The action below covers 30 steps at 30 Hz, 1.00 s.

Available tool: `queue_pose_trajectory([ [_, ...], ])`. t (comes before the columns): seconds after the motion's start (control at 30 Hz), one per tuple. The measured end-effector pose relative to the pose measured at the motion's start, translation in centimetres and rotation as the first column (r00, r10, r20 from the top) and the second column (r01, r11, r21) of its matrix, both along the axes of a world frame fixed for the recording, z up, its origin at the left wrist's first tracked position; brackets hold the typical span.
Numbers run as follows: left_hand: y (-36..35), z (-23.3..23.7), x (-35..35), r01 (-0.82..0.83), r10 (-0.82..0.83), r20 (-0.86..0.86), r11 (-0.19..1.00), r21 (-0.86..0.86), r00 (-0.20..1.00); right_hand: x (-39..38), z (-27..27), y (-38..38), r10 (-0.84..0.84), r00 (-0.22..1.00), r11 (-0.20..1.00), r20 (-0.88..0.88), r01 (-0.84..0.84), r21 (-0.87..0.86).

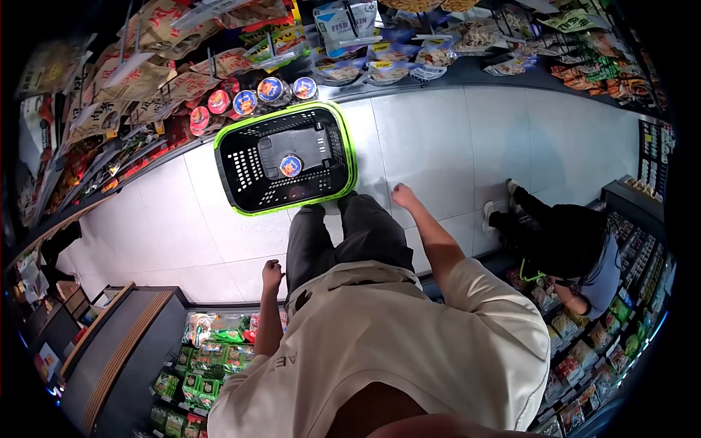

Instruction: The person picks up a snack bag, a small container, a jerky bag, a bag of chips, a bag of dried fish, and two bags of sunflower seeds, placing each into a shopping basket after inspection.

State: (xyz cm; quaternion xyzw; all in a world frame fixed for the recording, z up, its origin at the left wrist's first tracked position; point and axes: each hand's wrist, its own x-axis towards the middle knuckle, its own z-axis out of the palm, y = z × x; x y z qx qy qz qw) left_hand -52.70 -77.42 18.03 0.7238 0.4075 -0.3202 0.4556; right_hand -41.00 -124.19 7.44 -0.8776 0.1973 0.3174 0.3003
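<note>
A black plastic shopping basket with a bright green rim (353,157) is in front of my legs. Inside it is one round tub with a blue and orange lid (290,166). My right hand (402,195) hangs to the right of the basket, apart from it, with its fingers curled closed and nothing visible in them. Lower and to the left, beside my leg, my left hand (272,275) is also curled closed. Neither hand touches the basket. Past the basket's far edge stand several similar tubs (270,89), some with blue lids and some with red.
Shelves of hanging snack packets (391,51) run along the far side. Another person (566,237) in dark clothes is at the shelves on the right. Green packs (204,365) fill a shelf behind me on the left. Pale floor tiles (431,139) lie between.
</note>
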Motion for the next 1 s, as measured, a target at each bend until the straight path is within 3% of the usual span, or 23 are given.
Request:
queue_pose_trajectory([
  [0.1,-0.2,1.6,1.9,-0.092,0.091,-0.013,0.987,-0.134,0.996,-2.6,0.7,-2.4,-0.011,0.972,0.994,-0.236,0.037,0.107],
  [0.2,-0.4,2.4,3.4,-0.052,0.057,0.026,0.987,-0.154,0.998,-3.0,2.7,-3.5,-0.058,0.934,0.97,-0.352,0.137,0.203],
  [0.33,-0.3,2.9,5.2,0.001,0.007,0.053,0.989,-0.149,0.999,-1.5,5.3,-3.1,-0.016,0.954,0.971,-0.299,0.087,0.223],
  [0.4,0.2,3.1,5.8,-0.024,0.036,0.068,0.985,-0.172,0.997,-0.5,7.5,-2.1,-0.147,0.932,0.944,-0.332,0.232,0.233],
  [0.67,3.1,2.7,9.1,0.052,-0.027,0.131,0.979,-0.196,0.991,4.2,15.0,2.8,-0.212,0.968,0.934,-0.135,0.241,0.262],
  [0.83,5.4,0.6,9.8,0.09,-0.074,0.097,0.98,-0.176,0.992,2.7,15.9,3.8,-0.246,0.964,0.925,-0.097,0.264,0.273],
  [1.0,6.2,-0.1,10.6,0.126,-0.102,0.13,0.974,-0.19,0.986,-0.2,15.6,2.9,-0.292,0.936,0.918,-0.195,0.332,0.219],
])
